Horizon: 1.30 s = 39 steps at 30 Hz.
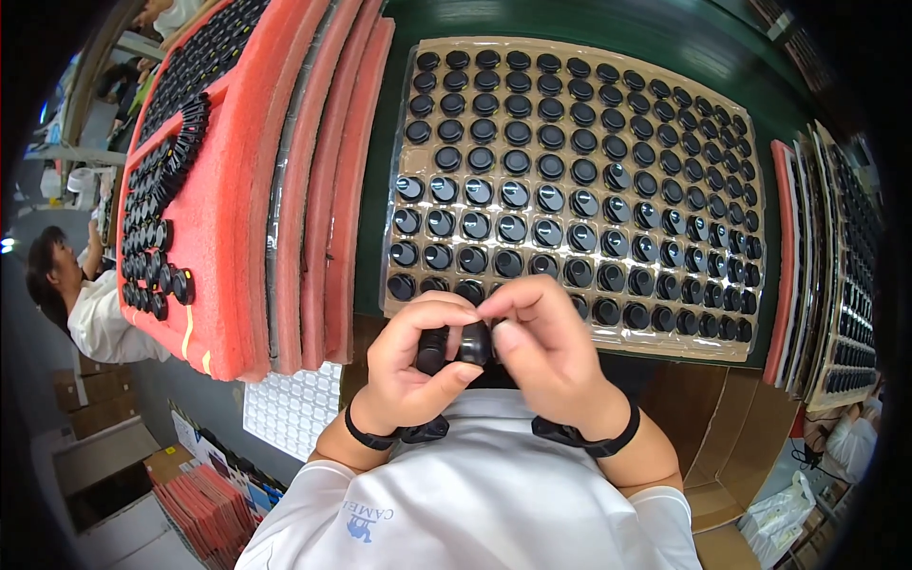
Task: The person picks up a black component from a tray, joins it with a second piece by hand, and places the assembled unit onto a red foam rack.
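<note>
Left hand (401, 359) grips 2 black parts (473, 345) by the near edge of the tray (665, 346); right hand (551, 356) curls beside them, contact unclear. The tray looks nearly full, 1 left-edge pocket (415, 159) bare; the held 2 seem unfinished.

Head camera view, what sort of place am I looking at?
Probably a factory assembly or packing area: a large tray holds rows of black round parts, stacked pink foam sheets stand beside it, and another person is at the left.
</note>
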Available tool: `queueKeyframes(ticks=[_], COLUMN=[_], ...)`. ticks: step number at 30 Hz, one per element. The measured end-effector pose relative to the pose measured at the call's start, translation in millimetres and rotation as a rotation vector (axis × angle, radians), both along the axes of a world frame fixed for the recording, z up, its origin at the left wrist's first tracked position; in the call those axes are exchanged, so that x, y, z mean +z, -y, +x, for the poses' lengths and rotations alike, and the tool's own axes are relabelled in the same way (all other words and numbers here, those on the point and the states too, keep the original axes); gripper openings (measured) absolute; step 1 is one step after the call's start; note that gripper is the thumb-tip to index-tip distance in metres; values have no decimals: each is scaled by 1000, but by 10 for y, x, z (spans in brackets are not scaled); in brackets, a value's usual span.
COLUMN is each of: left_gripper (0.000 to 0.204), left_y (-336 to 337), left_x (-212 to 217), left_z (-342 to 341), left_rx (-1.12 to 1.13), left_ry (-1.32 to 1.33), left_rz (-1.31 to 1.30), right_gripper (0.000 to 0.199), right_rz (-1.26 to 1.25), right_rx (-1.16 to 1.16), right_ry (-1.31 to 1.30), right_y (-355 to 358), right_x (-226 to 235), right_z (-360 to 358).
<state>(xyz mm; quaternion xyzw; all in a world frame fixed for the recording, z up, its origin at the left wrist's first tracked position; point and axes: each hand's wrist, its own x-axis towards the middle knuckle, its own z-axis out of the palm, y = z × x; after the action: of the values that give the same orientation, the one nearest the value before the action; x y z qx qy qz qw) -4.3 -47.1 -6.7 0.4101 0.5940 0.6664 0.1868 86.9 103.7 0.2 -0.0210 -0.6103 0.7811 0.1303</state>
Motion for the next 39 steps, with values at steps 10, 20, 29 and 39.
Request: queueKeyframes(ticks=[10, 20, 29, 39], left_gripper=[39, 38, 39, 41], left_y=[-12, -4, -8, -17], left_x=[14, 2, 29, 5], left_z=[2, -18, -2, 13], left_rx=[-27, -46, -56, 20], left_ry=[21, -60, 13, -4], left_rz=[28, 4, 21, 29], right_gripper=[19, 19, 33, 36], right_rz=[-297, -302, -332, -63], right_rx=[73, 28, 90, 69], right_ry=[-44, -73, 85, 38], right_y=[-37, 53, -6, -80], right_x=[-58, 13, 39, -28], right_z=[-3, -31, -11, 46])
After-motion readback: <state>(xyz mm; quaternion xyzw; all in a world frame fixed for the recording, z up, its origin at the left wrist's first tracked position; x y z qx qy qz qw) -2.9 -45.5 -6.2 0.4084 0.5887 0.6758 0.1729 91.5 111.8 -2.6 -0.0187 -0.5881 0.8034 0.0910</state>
